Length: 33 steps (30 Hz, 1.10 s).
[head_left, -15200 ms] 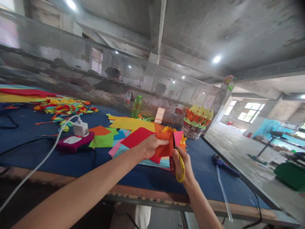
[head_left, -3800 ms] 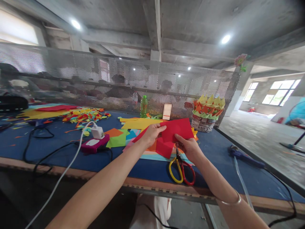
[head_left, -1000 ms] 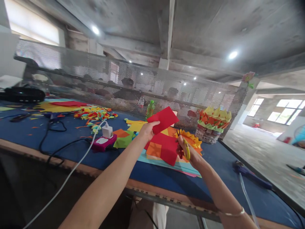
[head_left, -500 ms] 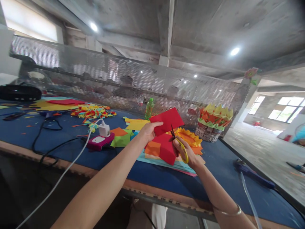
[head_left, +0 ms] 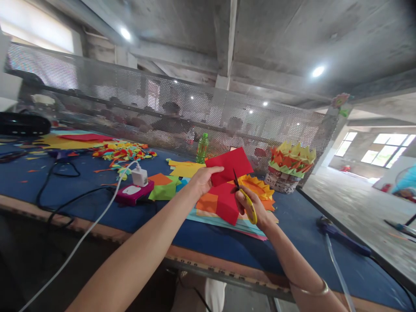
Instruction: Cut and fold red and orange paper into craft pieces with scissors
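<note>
My left hand [head_left: 205, 178] pinches a red paper rectangle [head_left: 232, 164] by its left end, thumb on top, holding it above the table. In my right hand [head_left: 248, 203] are scissors [head_left: 250, 209] with yellow handles, their dark blades pointing up in front of the paper's lower edge. Whether the blades touch the paper I cannot tell. Below lie another red sheet [head_left: 227, 210], an orange piece [head_left: 207, 203] and a stack of light blue sheets [head_left: 224, 222]. Just behind my right hand is a ring of pointed yellow-orange paper [head_left: 260, 186].
A green bottle [head_left: 203, 148] stands at the back, before a perforated metal screen [head_left: 130, 95]. A paper-trimmed basket [head_left: 286, 184] and a glue gun [head_left: 344, 236] are on the right. Leftward sit a magenta power strip [head_left: 134, 193] with a white charger [head_left: 139, 177], cables and colourful paper scraps [head_left: 125, 151].
The view has shifted slightly, moving the surroundings a little left in the picture. The red paper is raised a touch relative to the scissors; both hands keep their holds.
</note>
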Each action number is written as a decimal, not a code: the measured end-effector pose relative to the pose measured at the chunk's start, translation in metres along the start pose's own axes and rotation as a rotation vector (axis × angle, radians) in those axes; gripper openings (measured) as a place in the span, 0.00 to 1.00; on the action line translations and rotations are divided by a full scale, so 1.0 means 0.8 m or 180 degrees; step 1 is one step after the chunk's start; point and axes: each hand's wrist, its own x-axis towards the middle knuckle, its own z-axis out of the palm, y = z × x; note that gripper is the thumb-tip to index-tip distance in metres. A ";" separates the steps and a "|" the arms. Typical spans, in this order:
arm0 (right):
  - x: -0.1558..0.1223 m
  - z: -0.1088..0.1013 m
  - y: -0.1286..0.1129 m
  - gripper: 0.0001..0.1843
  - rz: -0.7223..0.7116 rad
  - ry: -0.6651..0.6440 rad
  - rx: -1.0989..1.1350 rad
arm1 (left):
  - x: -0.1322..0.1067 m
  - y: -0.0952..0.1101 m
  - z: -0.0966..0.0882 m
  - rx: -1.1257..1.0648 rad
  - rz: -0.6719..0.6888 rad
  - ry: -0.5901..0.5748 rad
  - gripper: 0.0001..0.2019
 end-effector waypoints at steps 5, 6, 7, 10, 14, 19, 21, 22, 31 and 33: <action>0.000 0.000 0.003 0.25 0.0036 -0.0005 -0.0006 | -0.001 0.000 0.001 0.0004 0.0023 -0.0032 0.09; 0.000 0.000 0.003 0.25 0.0041 0.0005 -0.0006 | -0.001 0.000 0.001 0.0000 0.0034 -0.0040 0.10; 0.000 0.000 0.003 0.25 0.0046 0.0016 -0.0008 | -0.001 -0.001 0.002 -0.0006 0.0049 -0.0043 0.10; -0.001 -0.001 0.001 0.25 0.0053 0.0044 -0.0016 | -0.001 -0.001 0.002 -0.0026 0.0092 -0.0036 0.12; -0.002 0.000 -0.001 0.25 0.0061 0.0076 -0.0007 | 0.001 -0.003 0.001 -0.0024 0.0097 -0.0019 0.11; -0.003 0.001 -0.001 0.25 0.0070 0.0060 -0.0017 | 0.001 -0.003 0.001 0.0007 0.0033 -0.0002 0.09; -0.003 0.000 -0.001 0.24 0.0061 0.0048 -0.0041 | 0.000 -0.003 0.002 0.0015 0.0036 0.0000 0.09; -0.004 0.000 -0.001 0.24 0.0054 0.0042 -0.0057 | -0.001 -0.003 0.003 0.0021 0.0038 0.0003 0.08; -0.005 -0.001 -0.003 0.24 -0.0003 0.0024 -0.0167 | -0.003 -0.004 0.005 0.0047 0.0087 0.0025 0.06; -0.004 -0.001 -0.002 0.24 -0.0007 0.0022 -0.0171 | -0.004 -0.004 0.005 0.0043 0.0099 0.0013 0.06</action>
